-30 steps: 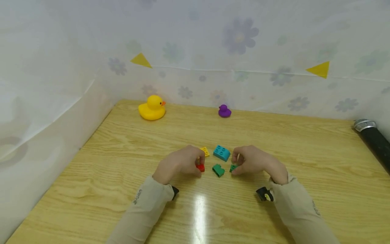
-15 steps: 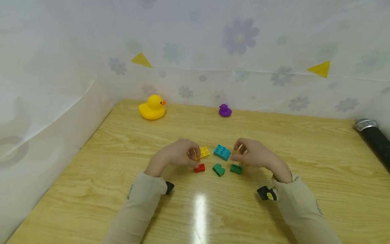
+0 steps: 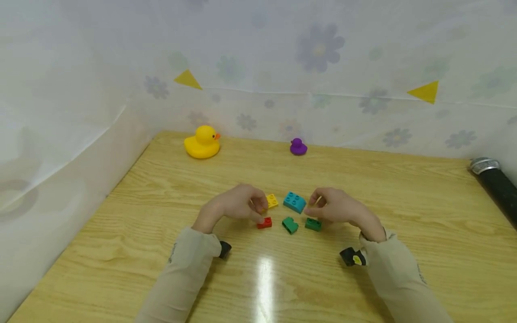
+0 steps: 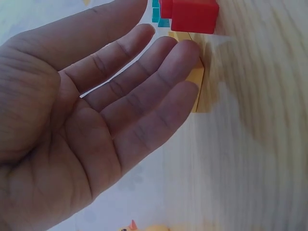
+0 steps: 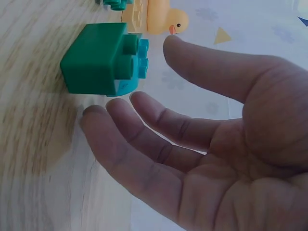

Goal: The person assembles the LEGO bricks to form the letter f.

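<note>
In the head view several toy building bricks lie at the middle of the table. My left hand (image 3: 238, 204), fingers loosely bent and holding nothing, hovers by the yellow brick (image 3: 273, 200) and the small red brick (image 3: 265, 223). Its fingers partly cover the yellow one; in the left wrist view the red brick (image 4: 195, 15) shows beyond the fingertips. My right hand (image 3: 337, 206) has thumb and fingers apart, beside the blue brick (image 3: 294, 202) and behind a green two-stud brick (image 3: 313, 224). Nothing is in its grasp in the right wrist view. An arched green brick (image 3: 290, 225) lies between the hands.
At the back of the wooden table (image 3: 121, 251) sit a big yellow rubber duck (image 3: 202, 143) and a small purple duck (image 3: 298, 147). A microphone (image 3: 494, 186) lies at the right edge. Flowered white sheeting (image 3: 258, 67) hangs behind and on the left.
Both hands have drawn back from the bricks: the left let go of the red brick and moved left, the right left the green brick and rose slightly away. The bricks stay nearly in place.
</note>
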A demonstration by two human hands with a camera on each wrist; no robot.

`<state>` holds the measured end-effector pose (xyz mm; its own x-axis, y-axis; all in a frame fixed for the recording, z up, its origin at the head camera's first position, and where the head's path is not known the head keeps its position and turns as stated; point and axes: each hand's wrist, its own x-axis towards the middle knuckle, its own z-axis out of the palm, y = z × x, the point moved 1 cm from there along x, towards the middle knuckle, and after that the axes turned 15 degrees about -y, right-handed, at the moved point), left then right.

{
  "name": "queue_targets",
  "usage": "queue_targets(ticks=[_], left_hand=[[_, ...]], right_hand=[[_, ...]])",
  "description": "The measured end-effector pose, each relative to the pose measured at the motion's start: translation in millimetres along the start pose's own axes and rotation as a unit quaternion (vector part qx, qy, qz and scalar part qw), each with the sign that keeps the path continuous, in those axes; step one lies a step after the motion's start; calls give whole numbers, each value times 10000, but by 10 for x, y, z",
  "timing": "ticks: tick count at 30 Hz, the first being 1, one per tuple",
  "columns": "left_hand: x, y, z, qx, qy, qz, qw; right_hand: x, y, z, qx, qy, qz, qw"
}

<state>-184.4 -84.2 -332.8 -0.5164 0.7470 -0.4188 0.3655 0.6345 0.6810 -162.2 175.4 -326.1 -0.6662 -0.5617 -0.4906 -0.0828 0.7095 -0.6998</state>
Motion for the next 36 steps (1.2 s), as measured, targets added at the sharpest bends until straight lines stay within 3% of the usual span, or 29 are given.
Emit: queue_targets(ticks=[6, 16, 28, 36], left_hand=[[17, 23, 13, -14, -13, 24, 10000], [27, 96, 61, 205, -83, -288, 9993], [66, 95, 97, 301, -106, -162, 9994], [71, 140, 107, 414, -191, -378, 9982]], right_hand=[[25, 12, 7, 10, -120, 99, 9999], [44, -21, 34, -455, -364, -94, 9983], [79, 27, 51, -865, -329, -109, 9956], [73, 7, 70, -838, -267, -164, 9960]])
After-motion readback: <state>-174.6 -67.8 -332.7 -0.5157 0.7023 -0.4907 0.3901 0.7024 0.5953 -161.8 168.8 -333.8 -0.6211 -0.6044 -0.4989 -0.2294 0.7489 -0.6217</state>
